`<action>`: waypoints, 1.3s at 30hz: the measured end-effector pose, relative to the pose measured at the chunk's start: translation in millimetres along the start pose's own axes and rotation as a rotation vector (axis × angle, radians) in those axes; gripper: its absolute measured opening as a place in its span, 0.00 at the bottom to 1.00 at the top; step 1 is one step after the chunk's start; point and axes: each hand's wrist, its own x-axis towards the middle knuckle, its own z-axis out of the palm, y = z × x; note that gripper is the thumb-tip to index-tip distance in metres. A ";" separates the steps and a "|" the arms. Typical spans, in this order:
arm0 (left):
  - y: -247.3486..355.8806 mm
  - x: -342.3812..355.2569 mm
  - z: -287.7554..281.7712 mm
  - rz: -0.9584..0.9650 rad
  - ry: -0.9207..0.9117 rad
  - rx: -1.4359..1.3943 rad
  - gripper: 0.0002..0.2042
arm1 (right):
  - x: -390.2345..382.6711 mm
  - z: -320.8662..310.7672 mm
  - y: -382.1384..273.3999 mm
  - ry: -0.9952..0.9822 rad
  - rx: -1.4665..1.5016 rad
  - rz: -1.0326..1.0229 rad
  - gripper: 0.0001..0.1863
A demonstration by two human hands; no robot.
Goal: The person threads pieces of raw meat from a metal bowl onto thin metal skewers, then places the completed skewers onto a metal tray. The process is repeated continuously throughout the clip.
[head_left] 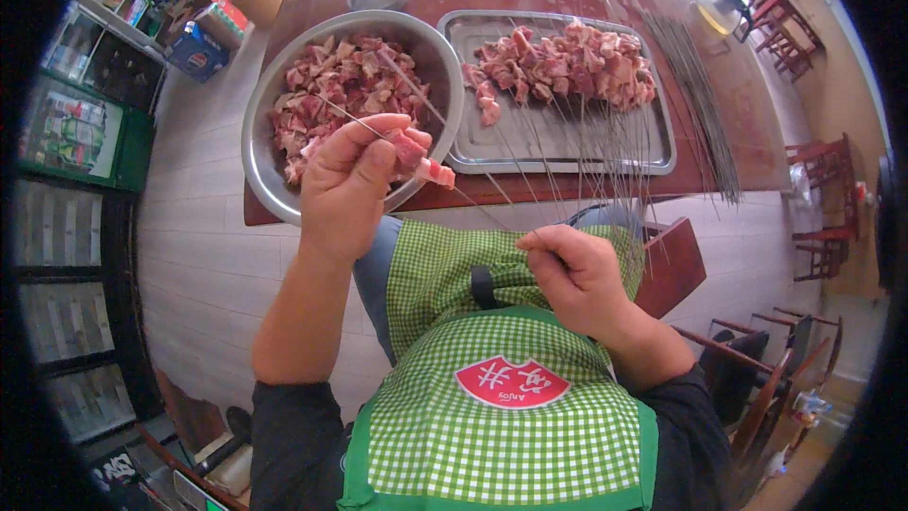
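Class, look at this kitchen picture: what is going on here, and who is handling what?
A person in a green checked apron is threading raw meat onto a thin metal skewer. The left hand pinches meat pieces on the skewer, while the right hand grips its lower end. A round metal bowl holds cut meat; beside it, a metal tray carries loaded skewers. Bare skewers lie on the table to the right.

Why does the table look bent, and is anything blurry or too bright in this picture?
Head view: the fisheye lens bows the table edge and rounds the corners black; daylight blows out the top right near the kettle; the tray shows soft glare; left hand, right hand and the skewer look fairly sharp.
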 end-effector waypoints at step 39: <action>32.8 23.4 -40.5 -0.051 0.217 -0.136 0.09 | 2.2 -4.2 2.9 -0.031 -0.007 0.107 0.06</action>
